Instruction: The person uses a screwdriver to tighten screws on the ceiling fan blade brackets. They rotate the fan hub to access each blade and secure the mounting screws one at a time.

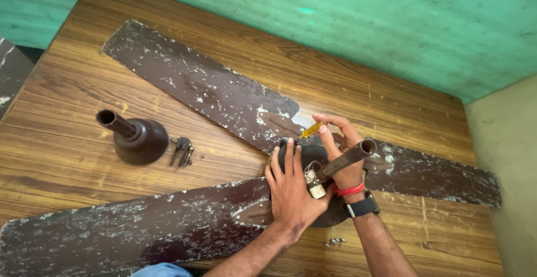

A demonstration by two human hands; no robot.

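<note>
While the fan hub [313,159] is steadied flat by the left hand [291,190], a yellow screwdriver [309,131] is pinched in the right hand [338,143] at a blade [212,95] mount.

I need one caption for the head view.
Left hand steadies a ceiling fan motor; right hand holds a yellow screwdriver.

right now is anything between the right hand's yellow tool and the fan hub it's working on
Nothing visible does. The right hand holds the yellow tool with its tip down at the top of the fan hub. The left hand rests on the hub's near side, and the down rod sticks out beside the right wrist, both clear of the tip.
</note>
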